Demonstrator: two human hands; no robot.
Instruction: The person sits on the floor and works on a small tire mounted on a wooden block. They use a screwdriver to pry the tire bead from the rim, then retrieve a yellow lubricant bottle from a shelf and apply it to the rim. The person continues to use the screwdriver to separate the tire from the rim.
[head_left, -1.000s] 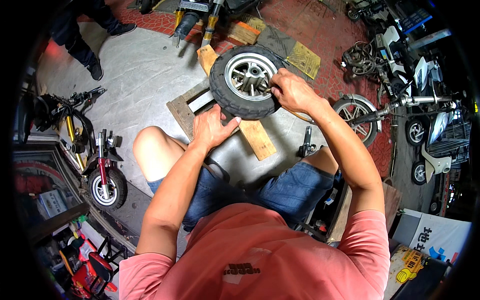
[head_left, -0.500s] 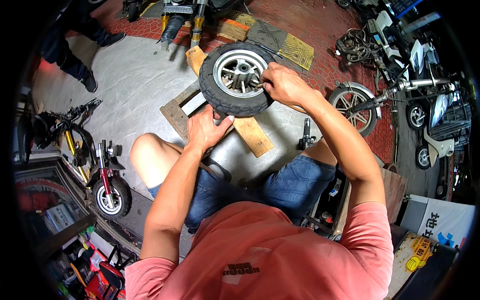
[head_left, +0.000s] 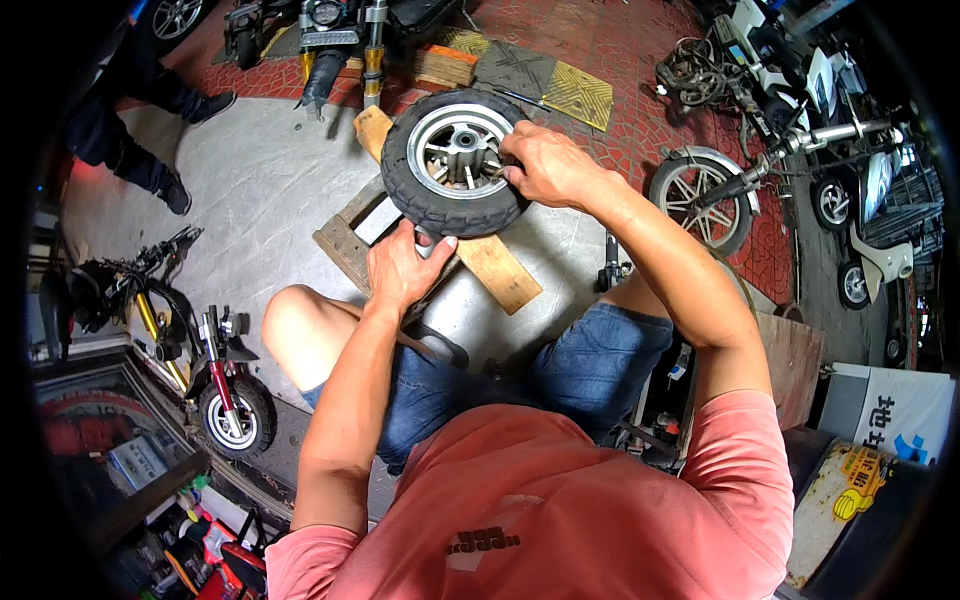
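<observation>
A small scooter wheel [head_left: 400, 165] with a black knobbly tyre and silver spoked rim lies tilted on a wooden plank [head_left: 500, 275] and a wooden frame [head_left: 343, 245]. At the tyre's near edge, my left hand [head_left: 400, 268] has its thumb against the rubber and its fingers partly hidden below it. My right hand [head_left: 550, 168] is closed at the rim's right side, reaching in between the spokes. It pinches a small brass-coloured end, mostly covered by the fingers. A thin yellowish air hose [head_left: 742, 283] shows behind my right forearm.
Another person's legs [head_left: 135, 150] stand at the far left. A scooter front end [head_left: 335, 50] is beyond the wheel, beside stacked wood blocks [head_left: 445, 67]. Parked scooters [head_left: 820, 130] line the right. A small scooter [head_left: 225, 390] stands at left, and a handlebar grip [head_left: 612, 262] lies near my right knee.
The view has shifted slightly, so the wheel and both hands appear a little further left. Both hands keep the same places on the wheel.
</observation>
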